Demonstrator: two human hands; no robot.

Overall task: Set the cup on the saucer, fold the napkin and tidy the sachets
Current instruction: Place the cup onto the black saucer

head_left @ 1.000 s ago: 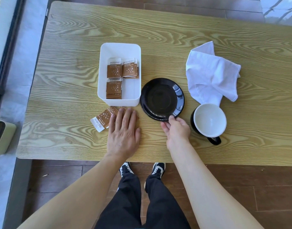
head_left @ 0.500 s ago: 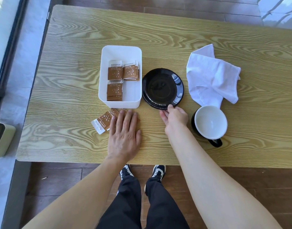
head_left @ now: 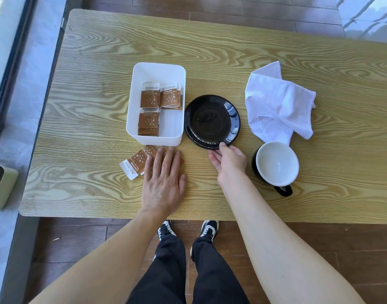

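Nearest to us, below the table's front edge, we see our black trousers and dark shoes over a brown plank floor. On the wooden table, our left hand lies flat, palm down with fingers spread, its fingertips resting on a few loose brown sachets that lie fanned just in front of the white tray; it grips nothing. Our right hand pinches the near rim of the black saucer, thumb on top and fingers tucked beneath the edge. To the right of that hand, near the front edge, stands the cup, black outside and white inside, upright and empty, its handle pointing toward us; it sits on the bare wood, apart from the saucer. The saucer lies just beside the tray's right wall. Inside the tray we count three small stacks of brown sachets, two side by side and one nearer us. Beyond the cup, a white napkin lies crumpled, its near edge touching the cup's far rim.
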